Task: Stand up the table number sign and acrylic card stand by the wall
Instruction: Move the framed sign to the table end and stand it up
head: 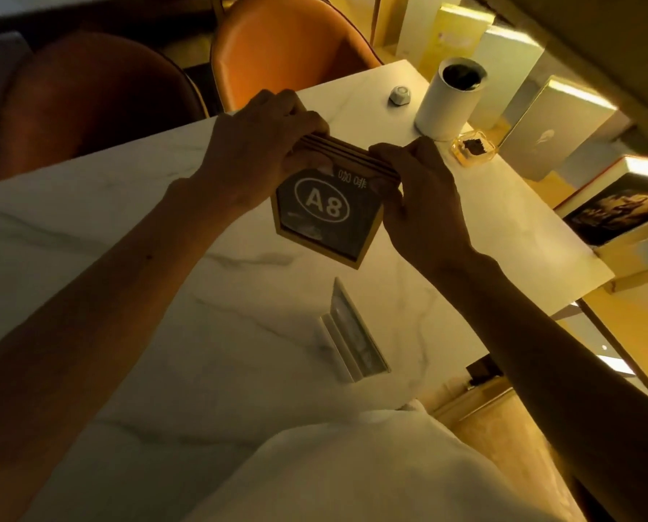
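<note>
While both hands' fingers (311, 124) pinch table number sign (324, 212) | marble table (126, 295) | orange chair (288, 50) behind

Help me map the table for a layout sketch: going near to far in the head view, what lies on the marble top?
Acrylic card stand lying flat → table number sign held by both hands → small amber box → white cylinder → small grey knob.

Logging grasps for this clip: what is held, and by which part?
Both hands, left and right, hold the A8 table number sign by its far base edge, one at each end.
</note>
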